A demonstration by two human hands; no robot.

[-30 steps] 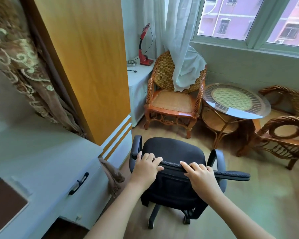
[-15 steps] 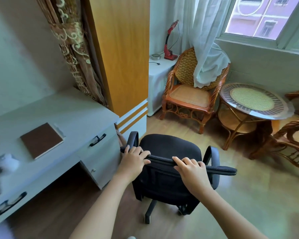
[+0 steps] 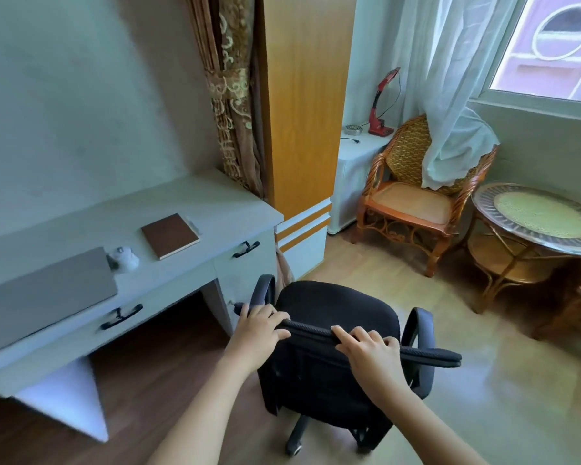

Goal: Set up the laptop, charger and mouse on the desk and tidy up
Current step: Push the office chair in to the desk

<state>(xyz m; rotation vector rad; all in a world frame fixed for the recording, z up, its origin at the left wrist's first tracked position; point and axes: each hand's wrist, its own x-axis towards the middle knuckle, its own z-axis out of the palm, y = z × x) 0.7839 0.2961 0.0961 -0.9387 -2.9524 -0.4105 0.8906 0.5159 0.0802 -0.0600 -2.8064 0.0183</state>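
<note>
A black office chair [image 3: 336,313] stands on the wood floor to the right of the grey desk [image 3: 168,283]. My left hand [image 3: 257,330] and my right hand [image 3: 371,350] both grip the top edge of its backrest. On the desk lies a closed grey laptop [image 3: 44,297] at the left. Beside the laptop sits a small white object [image 3: 125,258], perhaps the charger or mouse; it is too blurred to tell. A brown notebook [image 3: 170,235] lies further right on the desktop.
A tall orange wardrobe [image 3: 302,105] stands just past the desk's right end. A wicker chair [image 3: 413,196], a round glass-topped table [image 3: 537,216] and a white cabinet with a red lamp [image 3: 381,105] fill the window side.
The view has swung left, bringing the desk, notebook and laptop into sight. Both hands keep their grip on the chair's backrest, and the chair now sits closer to the desk.
</note>
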